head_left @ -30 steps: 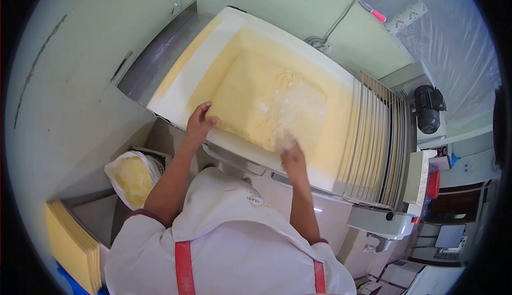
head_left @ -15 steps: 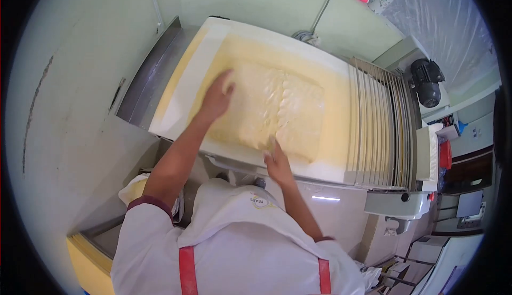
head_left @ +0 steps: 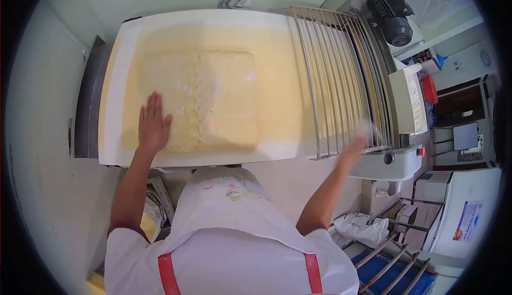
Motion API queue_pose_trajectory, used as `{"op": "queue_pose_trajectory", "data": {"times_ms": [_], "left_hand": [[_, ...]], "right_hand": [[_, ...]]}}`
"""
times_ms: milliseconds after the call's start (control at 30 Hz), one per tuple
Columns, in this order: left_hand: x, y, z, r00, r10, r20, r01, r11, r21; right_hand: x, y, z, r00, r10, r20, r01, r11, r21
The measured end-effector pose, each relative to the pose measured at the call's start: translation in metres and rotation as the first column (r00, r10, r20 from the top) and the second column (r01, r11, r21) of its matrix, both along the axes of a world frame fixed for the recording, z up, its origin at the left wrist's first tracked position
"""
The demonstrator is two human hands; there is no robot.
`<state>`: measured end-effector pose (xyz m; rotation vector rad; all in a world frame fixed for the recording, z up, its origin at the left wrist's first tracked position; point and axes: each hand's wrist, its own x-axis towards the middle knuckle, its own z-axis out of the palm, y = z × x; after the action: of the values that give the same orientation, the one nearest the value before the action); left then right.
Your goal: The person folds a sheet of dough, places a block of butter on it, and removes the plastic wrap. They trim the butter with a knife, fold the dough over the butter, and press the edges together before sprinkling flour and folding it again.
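Note:
A wide folded slab of pale yellow dough (head_left: 226, 97) lies on the belt of a dough sheeter (head_left: 282, 92), with a wavy seam running down its middle. My left hand (head_left: 153, 127) rests flat over the near left part of the dough, fingers stretched out and the thumb apart. Over to the right, my right hand (head_left: 356, 144) is smeared by motion at the near end of the metal wire guard (head_left: 328, 81). A pale blur shows around its fingertips, and I cannot tell whether it holds anything.
An electric motor (head_left: 392, 17) sits at the back right beside the sheeter's rollers. The control box (head_left: 386, 164) with a red button is at the near right. A grey metal tray (head_left: 88, 103) borders the left end. A white sack (head_left: 362, 228) lies at the lower right.
My right hand has swung right from the dough's near edge to the wire guard. My left hand has come nearer and flattened out. The camera view has turned and shifted.

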<state>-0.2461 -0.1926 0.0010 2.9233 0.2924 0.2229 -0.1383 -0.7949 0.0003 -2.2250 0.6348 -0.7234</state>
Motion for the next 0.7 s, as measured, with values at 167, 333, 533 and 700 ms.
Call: {"op": "queue_pose_trajectory", "data": {"times_ms": [167,333,533,700], "left_hand": [[-0.013,0.016,-0.005,0.986,0.164,-0.013,-0.165,0.985,-0.041],[0.061,0.082,-0.045,0.946,0.317,0.072,-0.283,0.912,-0.296],[0.134,0.137,-0.025,0.776,0.576,-0.256,-0.580,0.494,-0.648],[0.142,0.157,0.011,0.827,0.124,-0.548,-0.543,-0.073,-0.836]], "right_hand": [[0.011,0.125,0.046,0.874,0.477,0.091,-0.483,0.838,0.252],[0.111,0.246,0.030,0.610,0.793,-0.004,-0.773,0.596,0.217],[0.176,0.353,-0.012,0.546,0.796,-0.261,-0.599,0.589,0.543],[0.219,0.338,0.016,0.255,0.934,-0.249,-0.163,0.295,0.941]]}}
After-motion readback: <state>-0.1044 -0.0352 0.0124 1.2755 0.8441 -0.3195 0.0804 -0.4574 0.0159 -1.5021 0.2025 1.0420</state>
